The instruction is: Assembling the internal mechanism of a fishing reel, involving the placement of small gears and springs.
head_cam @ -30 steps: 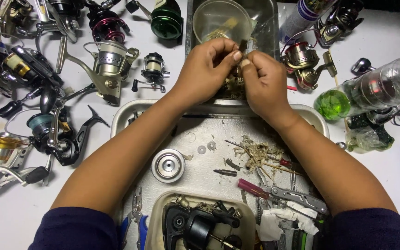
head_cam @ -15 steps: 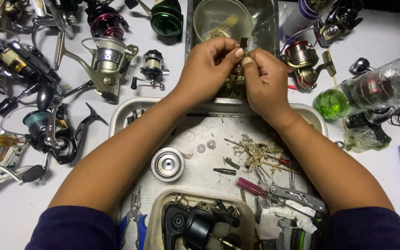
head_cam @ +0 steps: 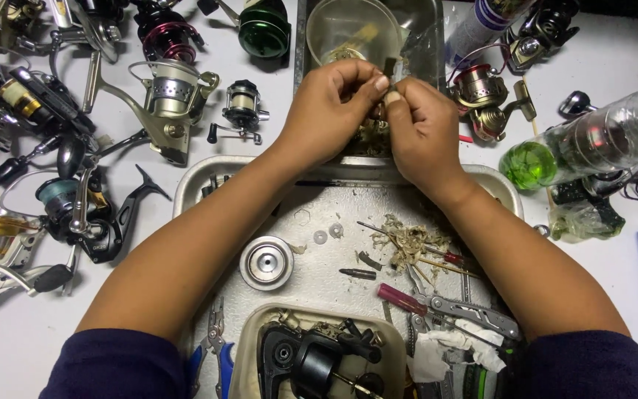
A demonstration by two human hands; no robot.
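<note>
A white desk point(head_cam: 9, 347) is full of fishing reels. Above a metal tray point(head_cam: 437, 44), the left hand point(head_cam: 330, 103) and right hand point(head_cam: 422, 125) pinch one small upright part point(head_cam: 390, 68) between them.

The tray point(head_cam: 208, 174) is dull, scratched metal. The spool point(head_cam: 266, 262) on it is smooth, shiny metal. The bottle point(head_cam: 592, 144) is clear, glossy plastic. The green reel point(head_cam: 263, 28) looks shiny. The rag point(head_cam: 437, 353) is soft white cloth.
</note>
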